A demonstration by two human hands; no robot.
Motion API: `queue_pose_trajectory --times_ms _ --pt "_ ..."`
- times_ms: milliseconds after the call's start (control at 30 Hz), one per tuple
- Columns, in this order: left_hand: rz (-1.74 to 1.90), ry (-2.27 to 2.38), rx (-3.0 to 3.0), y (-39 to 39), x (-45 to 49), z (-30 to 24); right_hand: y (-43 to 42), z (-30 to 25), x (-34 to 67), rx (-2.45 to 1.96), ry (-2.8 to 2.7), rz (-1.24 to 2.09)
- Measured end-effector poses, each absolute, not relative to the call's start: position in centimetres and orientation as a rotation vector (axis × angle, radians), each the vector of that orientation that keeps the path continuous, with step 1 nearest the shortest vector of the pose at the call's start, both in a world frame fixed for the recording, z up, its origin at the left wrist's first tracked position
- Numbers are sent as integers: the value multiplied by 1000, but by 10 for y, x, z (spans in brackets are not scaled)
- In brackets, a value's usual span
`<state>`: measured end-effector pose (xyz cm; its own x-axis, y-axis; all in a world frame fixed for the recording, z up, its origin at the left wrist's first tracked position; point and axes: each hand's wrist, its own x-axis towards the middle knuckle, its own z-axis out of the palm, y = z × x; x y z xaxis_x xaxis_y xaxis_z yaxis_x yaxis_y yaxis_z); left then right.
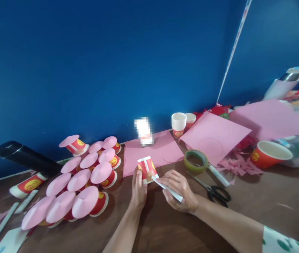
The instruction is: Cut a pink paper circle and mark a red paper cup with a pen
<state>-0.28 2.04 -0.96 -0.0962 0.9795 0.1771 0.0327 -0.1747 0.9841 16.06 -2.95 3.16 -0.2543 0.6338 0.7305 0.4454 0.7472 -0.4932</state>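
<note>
My left hand (138,189) is closed around a red and white paper cup (146,169), held upside down just above the brown table (257,211). My right hand (179,191) pinches a narrow white strip (168,189) whose far end touches the cup's rim. A roll of tape (196,160) lies just right of the hands. Black-handled scissors (212,189) rest beside my right wrist.
Several upturned red cups capped with pink paper cones (82,181) crowd the left side. Pink paper sheets (214,135) lie at the back, with stacked cups (179,124). A red cup (269,153) lies right amid pink scraps (237,165). A black cylinder (23,156) lies far left.
</note>
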Motion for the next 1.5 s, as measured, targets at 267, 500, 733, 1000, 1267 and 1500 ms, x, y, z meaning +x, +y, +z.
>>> queue_pose_trajectory --times_ms 267,500,733,1000,1267,1500 --pt "1397 1177 1231 20 -5 -11 -31 36 159 -810 -1870 216" --pt "1432 1164 1133 19 -5 -16 -31 36 160 -797 -1877 220" --pt "1379 1148 1101 19 -1 -6 -30 33 161 -785 -1852 258" --pt "1369 1152 1067 20 -4 -9 -31 32 161 -798 -1868 269" --pt "1324 1067 889 17 2 3 -31 32 162 -803 -1858 231" --pt "1337 909 860 17 5 8 -31 26 161 -977 -1851 270"
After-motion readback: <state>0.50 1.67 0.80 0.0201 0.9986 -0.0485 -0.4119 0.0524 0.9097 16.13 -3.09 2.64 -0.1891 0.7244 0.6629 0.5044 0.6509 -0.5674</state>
